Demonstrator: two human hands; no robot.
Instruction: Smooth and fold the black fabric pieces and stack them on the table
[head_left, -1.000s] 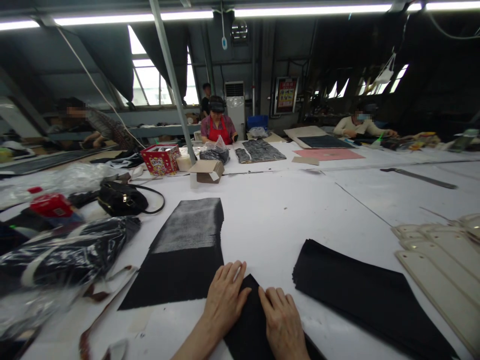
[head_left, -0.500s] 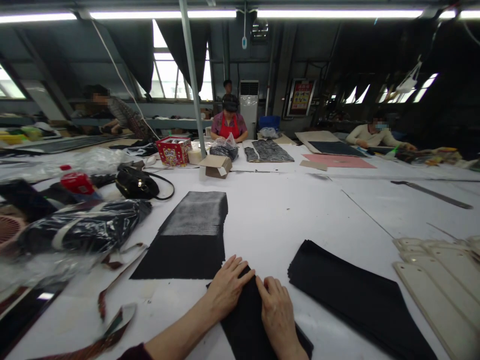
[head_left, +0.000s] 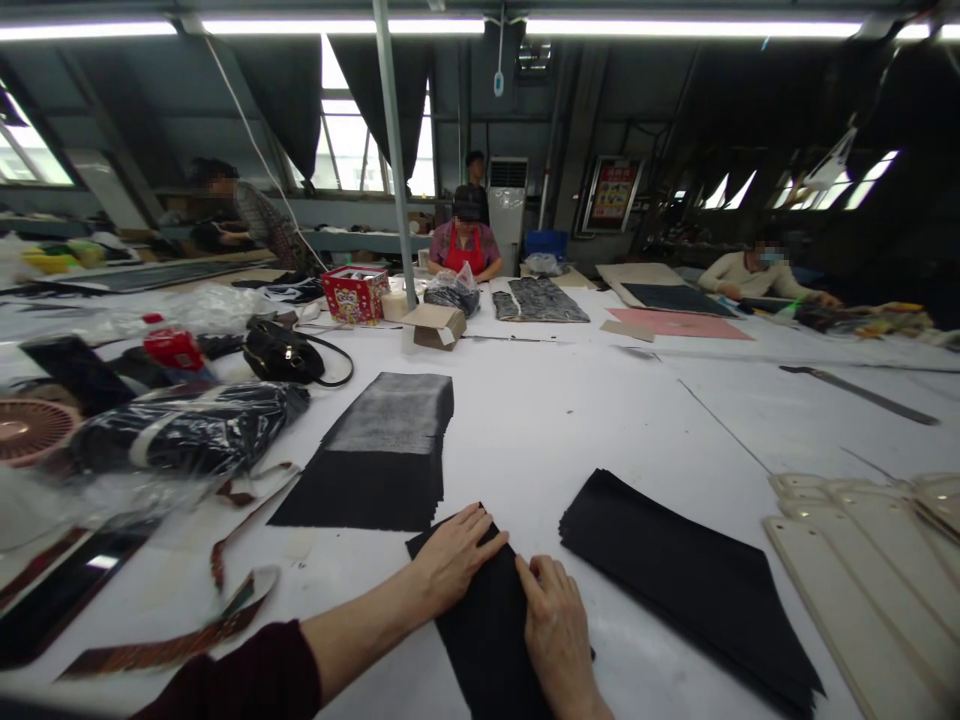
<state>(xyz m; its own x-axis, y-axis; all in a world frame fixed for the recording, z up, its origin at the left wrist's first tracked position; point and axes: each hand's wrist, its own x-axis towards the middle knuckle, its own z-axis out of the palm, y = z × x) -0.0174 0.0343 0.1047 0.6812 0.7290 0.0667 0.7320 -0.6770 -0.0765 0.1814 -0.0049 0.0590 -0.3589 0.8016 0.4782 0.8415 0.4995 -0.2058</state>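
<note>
Your left hand [head_left: 457, 560], reaching from a dark maroon sleeve, lies palm down with its fingers extended across the far end of a long black fabric piece [head_left: 491, 640]; it presses on top and grips nothing. Your right hand [head_left: 555, 620] has its fingers bent, the tips at the fabric's right edge; whether they pinch it, you cannot tell from here. The fabric lies on the white tabletop [head_left: 517, 420] directly in front of you, running off the bottom of the view.

To its right, apart from it, is a stack of curved black fabric panels [head_left: 682, 580], with flat beige rounded-corner templates [head_left: 847, 600] beyond that on the right. Just past your left hand sits a stack of black panels with a grey top part [head_left: 390, 450]. Farther back on the left is a black handbag [head_left: 281, 352], then an open brown cardboard box [head_left: 435, 325]. At the far side sits a person in a red apron [head_left: 463, 250].
</note>
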